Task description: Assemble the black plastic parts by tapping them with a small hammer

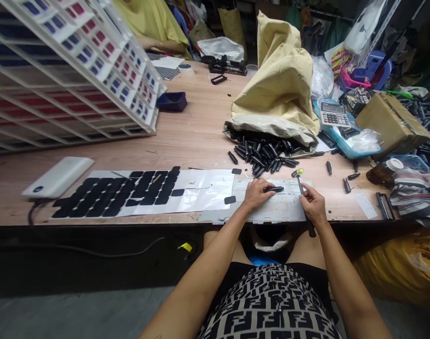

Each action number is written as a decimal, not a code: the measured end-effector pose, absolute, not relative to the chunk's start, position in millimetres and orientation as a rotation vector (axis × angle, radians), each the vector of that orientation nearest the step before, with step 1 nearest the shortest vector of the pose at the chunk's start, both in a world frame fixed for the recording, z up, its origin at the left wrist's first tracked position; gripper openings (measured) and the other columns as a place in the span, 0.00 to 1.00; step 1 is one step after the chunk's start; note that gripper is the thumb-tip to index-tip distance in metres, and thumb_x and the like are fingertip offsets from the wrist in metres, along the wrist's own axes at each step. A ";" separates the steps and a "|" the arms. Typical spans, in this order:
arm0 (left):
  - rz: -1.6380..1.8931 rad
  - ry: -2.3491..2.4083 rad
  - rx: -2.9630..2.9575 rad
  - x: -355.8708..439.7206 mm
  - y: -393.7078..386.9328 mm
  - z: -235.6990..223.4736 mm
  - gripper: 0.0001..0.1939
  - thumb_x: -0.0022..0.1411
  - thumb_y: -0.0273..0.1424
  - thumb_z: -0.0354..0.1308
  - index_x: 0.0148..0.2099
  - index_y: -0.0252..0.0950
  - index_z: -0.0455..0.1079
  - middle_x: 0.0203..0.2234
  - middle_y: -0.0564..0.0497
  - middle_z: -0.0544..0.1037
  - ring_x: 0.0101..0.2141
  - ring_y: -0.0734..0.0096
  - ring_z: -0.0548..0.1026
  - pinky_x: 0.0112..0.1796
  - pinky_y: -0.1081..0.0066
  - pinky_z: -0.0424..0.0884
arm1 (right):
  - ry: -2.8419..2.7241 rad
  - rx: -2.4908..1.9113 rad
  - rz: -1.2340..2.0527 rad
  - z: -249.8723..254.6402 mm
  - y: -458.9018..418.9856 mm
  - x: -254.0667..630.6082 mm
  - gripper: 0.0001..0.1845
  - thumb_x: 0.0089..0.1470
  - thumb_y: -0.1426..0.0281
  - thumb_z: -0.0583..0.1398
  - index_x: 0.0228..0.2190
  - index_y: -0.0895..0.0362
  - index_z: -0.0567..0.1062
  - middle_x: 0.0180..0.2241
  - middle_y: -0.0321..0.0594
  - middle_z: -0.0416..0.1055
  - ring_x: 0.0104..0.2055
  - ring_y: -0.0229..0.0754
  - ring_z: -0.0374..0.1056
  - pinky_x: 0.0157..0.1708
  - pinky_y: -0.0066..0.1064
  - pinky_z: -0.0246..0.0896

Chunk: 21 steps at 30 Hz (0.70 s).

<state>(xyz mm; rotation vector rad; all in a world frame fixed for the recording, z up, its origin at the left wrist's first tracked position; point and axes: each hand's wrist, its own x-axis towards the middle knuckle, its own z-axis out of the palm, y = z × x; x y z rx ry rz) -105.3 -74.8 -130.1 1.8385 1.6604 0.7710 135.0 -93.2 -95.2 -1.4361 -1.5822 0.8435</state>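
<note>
My left hand [256, 193] is closed on a slim black cylindrical part [274, 189], which lies low over a pale mat [264, 213] at the table's front edge. In my right hand [313, 205] is a small hammer [309, 225], held by its dark handle, with its yellowish head [297, 173] pointing away from me. Just beyond the hands, a heap of similar black parts [259, 155] spills from the mouth of a beige sack [274, 89]. A few single black parts [346, 185] lie to the right.
Left of the mat lies a white sheet with rows of black stickers [111, 195], beside a white device [59, 178]. A white plastic crate [130, 89] stands at the left. A calculator [334, 114], a cardboard box [391, 122] and a striped cloth [414, 193] crowd the right. Across the table sits another person in yellow.
</note>
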 end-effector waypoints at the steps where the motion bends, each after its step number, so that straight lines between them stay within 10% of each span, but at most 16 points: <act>1: 0.770 1.659 1.836 -105.3 -74.8 -129.3 0.12 0.59 0.34 0.66 0.46 0.46 0.80 0.42 0.52 0.80 0.46 0.59 0.73 0.51 0.58 0.65 | -1.612 -1.412 0.868 -93.3 -98.5 131.2 0.29 0.50 0.63 0.61 0.53 0.61 0.78 0.27 0.32 0.64 0.22 0.32 0.55 0.24 0.27 0.56; 21: 0.811 1.669 1.771 -104.0 -73.3 -128.6 0.11 0.57 0.34 0.68 0.44 0.46 0.81 0.39 0.54 0.81 0.45 0.61 0.72 0.50 0.60 0.64 | -1.872 -1.368 0.738 -86.9 -125.9 102.0 0.26 0.53 0.68 0.59 0.53 0.59 0.78 0.27 0.34 0.70 0.24 0.34 0.59 0.28 0.26 0.61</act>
